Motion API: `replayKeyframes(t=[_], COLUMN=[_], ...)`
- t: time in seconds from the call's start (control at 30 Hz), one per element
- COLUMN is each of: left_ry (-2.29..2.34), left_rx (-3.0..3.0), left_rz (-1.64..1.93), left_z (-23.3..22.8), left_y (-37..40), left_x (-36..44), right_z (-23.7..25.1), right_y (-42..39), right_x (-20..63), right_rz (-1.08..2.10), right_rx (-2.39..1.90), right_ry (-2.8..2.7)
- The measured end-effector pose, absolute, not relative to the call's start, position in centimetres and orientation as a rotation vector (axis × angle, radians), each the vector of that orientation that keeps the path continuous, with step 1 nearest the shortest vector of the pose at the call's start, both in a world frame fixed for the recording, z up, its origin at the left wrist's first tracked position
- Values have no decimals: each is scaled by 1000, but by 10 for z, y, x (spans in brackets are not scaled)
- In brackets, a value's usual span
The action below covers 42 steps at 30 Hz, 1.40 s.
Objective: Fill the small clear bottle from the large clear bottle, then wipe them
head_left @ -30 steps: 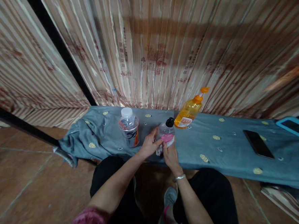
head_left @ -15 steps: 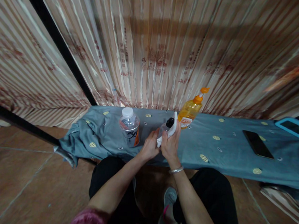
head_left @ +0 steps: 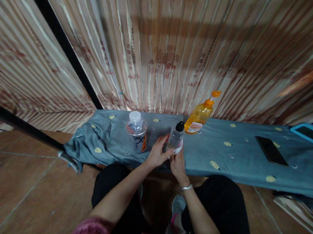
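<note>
A small clear bottle (head_left: 174,137) with a black cap stands up between my two hands, its lower part covered by fingers. My left hand (head_left: 157,153) is wrapped round its left side. On the right, my right hand (head_left: 178,165) presses a folded white cloth or tissue (head_left: 179,149) to the bottle's lower side; most of the white piece is hidden. Left of my hands stands a large clear drink bottle (head_left: 138,135) with a white cap and a dark and orange label. Just beyond my right hand is a yellow pump bottle (head_left: 199,116) with an orange top.
A grey-blue patterned cloth (head_left: 207,148) covers the narrow bench before my knees. Toward the right lie a black phone (head_left: 271,151) and a blue-framed device (head_left: 310,133). A striped curtain (head_left: 165,61) hangs behind; a dark metal pole (head_left: 62,44) slants down at the left.
My right hand has moved the white piece from the upper side of the bottle down to its lower part. More of the clear bottle and its black cap now shows.
</note>
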<state>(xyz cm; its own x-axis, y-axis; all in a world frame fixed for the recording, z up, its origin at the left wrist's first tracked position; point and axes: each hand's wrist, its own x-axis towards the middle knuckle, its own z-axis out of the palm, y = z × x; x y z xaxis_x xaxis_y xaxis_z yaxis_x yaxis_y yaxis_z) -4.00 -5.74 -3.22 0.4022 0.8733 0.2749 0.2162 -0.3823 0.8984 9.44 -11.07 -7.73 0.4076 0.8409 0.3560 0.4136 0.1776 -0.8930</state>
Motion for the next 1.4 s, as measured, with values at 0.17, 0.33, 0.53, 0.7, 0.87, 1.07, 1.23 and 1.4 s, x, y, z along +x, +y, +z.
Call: replayKeyframes(t=[0.17, 0.33, 0.53, 0.7, 0.87, 1.07, 1.23, 1.4], left_ry=[990, 976, 979, 973, 1007, 1155, 1166, 1080], left_rx=[1733, 1676, 1679, 1730, 1722, 1666, 1641, 1588], left_rz=[1018, 1021, 1009, 1024, 1012, 998, 1010, 1073], left_z=[-28, -33, -40, -39, -33, -25, -22, -21], left_y=[-58, -62, -61, -59, -56, -49, -47, -50], left_x=[-27, -21, -25, -25, -21, -11, -9, -9], right_z=[-41, -24, -70, -90, -93, -96, -82, -63], right_y=[-102, -74, -73, -97, -127, -160, -149, -102], right_x=[113, 124, 117, 112, 104, 108, 136, 138], right_rz=[410, 441, 568, 637, 638, 728, 724, 784], right_rx=[-1367, -1346, -1482, -1509, -1504, -1528, -1553, -1476], right_ry=[-1151, -1144, -1031, -1022, -1041, -1014, -877, -890])
